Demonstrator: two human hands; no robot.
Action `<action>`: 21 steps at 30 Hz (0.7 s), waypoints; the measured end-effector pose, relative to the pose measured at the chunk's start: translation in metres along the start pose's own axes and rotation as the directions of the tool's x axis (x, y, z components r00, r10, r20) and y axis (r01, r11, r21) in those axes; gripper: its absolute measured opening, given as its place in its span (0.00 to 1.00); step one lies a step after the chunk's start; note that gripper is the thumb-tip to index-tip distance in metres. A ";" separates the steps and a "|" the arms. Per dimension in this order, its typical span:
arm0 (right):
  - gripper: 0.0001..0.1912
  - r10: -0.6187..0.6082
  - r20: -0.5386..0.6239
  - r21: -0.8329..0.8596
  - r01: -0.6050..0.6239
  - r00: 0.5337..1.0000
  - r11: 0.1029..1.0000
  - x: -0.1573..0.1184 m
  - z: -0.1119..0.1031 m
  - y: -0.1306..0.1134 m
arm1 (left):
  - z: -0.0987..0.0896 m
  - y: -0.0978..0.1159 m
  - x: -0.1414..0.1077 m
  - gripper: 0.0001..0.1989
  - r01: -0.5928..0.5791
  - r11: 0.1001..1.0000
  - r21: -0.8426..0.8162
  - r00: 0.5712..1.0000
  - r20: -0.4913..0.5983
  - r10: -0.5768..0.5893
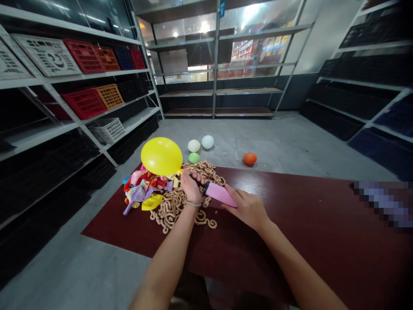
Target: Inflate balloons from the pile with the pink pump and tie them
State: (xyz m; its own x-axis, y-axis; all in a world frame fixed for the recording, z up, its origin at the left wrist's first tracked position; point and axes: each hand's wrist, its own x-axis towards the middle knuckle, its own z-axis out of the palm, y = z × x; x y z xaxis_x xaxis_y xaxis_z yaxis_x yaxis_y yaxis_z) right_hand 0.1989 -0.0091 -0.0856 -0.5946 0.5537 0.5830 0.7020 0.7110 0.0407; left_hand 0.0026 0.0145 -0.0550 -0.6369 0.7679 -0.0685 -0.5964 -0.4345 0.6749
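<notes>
A pink and black balloon pump (pixel 221 193) is held level above the table, between both hands. My left hand (pixel 191 188) is closed round its black front end, close to the neck of an inflated yellow balloon (pixel 161 156). Whether the fingers also pinch the balloon's neck is hard to see. My right hand (pixel 250 209) grips the back of the pink barrel. Under and left of my left hand lie a heap of limp, many-coloured balloons (pixel 137 193) and a pile of tan curled loops (pixel 172 206).
The dark red table (pixel 274 198) stretches to the right, with a blurred-out object (pixel 383 202) at its far right. On the floor beyond rest an orange balloon (pixel 250 159) and several pale ones (pixel 208 142). Shelves with crates (pixel 48 55) line the left.
</notes>
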 end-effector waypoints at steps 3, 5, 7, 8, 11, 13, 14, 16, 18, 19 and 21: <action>0.27 -0.049 0.012 -0.061 0.050 0.999 0.997 -0.003 -0.002 0.024 | -0.001 0.011 0.007 0.13 -0.081 0.996 -0.026 0.996 -0.043 0.079; 0.23 -0.030 0.009 -0.129 0.030 1.000 0.991 -0.007 -0.005 0.043 | -0.003 0.019 0.015 0.14 -0.131 0.990 -0.046 0.988 -0.089 0.127; 0.19 0.031 -0.002 -0.176 -0.031 1.000 0.984 -0.011 -0.007 0.055 | -0.006 0.024 0.020 0.15 -0.178 0.982 -0.060 0.978 -0.117 0.171; 0.19 0.080 -0.008 -0.187 -0.080 0.997 0.979 -0.012 -0.007 0.056 | -0.007 0.025 0.022 0.16 -0.202 0.977 -0.063 0.973 -0.127 0.192; 0.20 0.196 0.011 -0.167 -0.192 0.980 0.967 -0.010 -0.003 0.041 | -0.009 0.020 0.021 0.16 -0.223 0.973 -0.060 0.966 -0.144 0.213; 0.21 0.238 0.038 -0.140 -0.231 0.970 0.963 -0.005 0.002 0.020 | -0.007 0.012 0.016 0.16 -0.187 0.981 -0.043 0.974 -0.136 0.180; 0.21 0.255 0.044 -0.132 -0.247 0.966 0.960 -0.002 0.004 0.009 | -0.006 0.007 0.012 0.15 -0.160 0.987 -0.030 0.980 -0.120 0.155; 0.22 0.303 0.040 -0.127 -0.296 0.952 0.947 0.004 0.007 -0.009 | -0.004 -0.003 0.005 0.15 -0.110 0.994 -0.005 0.990 -0.091 0.109; 0.25 0.309 0.046 -0.120 -0.302 0.950 0.946 0.006 0.009 -0.017 | -0.002 -0.009 -0.001 0.15 -0.076 0.997 0.013 0.994 -0.071 0.077; 0.26 0.288 0.058 -0.113 -0.281 0.956 0.953 0.006 0.009 -0.016 | -0.001 -0.011 -0.003 0.15 -0.067 0.998 0.018 0.996 -0.063 0.068; 0.25 0.241 0.076 -0.107 -0.232 0.968 0.967 0.004 0.009 -0.005 | 0.001 -0.011 -0.003 0.15 -0.066 0.998 0.019 0.997 -0.046 0.067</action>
State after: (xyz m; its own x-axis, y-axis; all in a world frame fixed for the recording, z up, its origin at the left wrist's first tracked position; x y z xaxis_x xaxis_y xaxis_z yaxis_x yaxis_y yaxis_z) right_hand 0.1897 -0.0070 -0.0905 -0.4360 0.7400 0.5122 0.8587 0.5123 -0.0093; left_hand 0.0117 0.0175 -0.0616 -0.6971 0.7147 -0.0567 -0.5436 -0.4754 0.6917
